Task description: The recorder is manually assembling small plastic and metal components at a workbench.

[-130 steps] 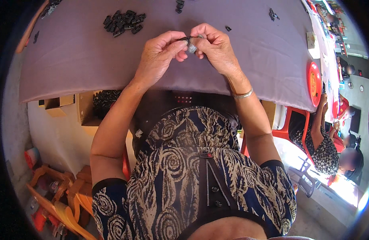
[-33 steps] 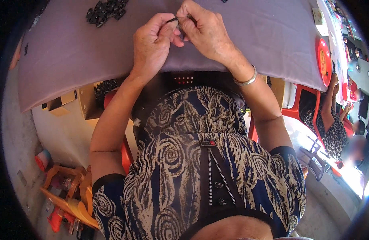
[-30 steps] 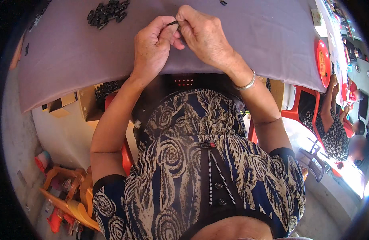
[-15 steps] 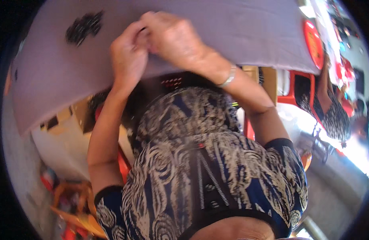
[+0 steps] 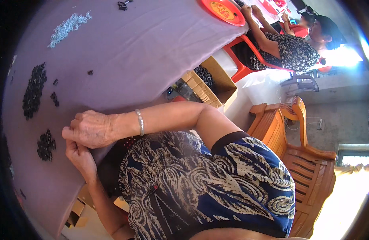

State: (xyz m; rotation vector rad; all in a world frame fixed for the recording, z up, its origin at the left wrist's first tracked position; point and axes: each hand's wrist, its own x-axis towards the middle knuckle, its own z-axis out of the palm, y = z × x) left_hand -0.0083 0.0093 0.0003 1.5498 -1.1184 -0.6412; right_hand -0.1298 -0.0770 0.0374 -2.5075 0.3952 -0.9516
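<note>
Far L of frame: long heap of shiny blk bits (image 5: 33,92), w/ smaller blk pile (image 5: 46,145) below, near the hands. L hand (image 5: 81,160) & R hand (image 5: 90,128) meet mid-left, fingers curled tog.; can't tell if clamped on anything. Then silvery bangle (image 5: 140,122) on R wrist, creased mauve cloth (image 5: 152,52), & round glossy red tray (image 5: 237,19), upper ctr.

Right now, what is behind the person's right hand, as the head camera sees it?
Part of the left hand and the purple tablecloth show past the right hand. Some left fingers are covered, so anything held there cannot be seen.
</note>
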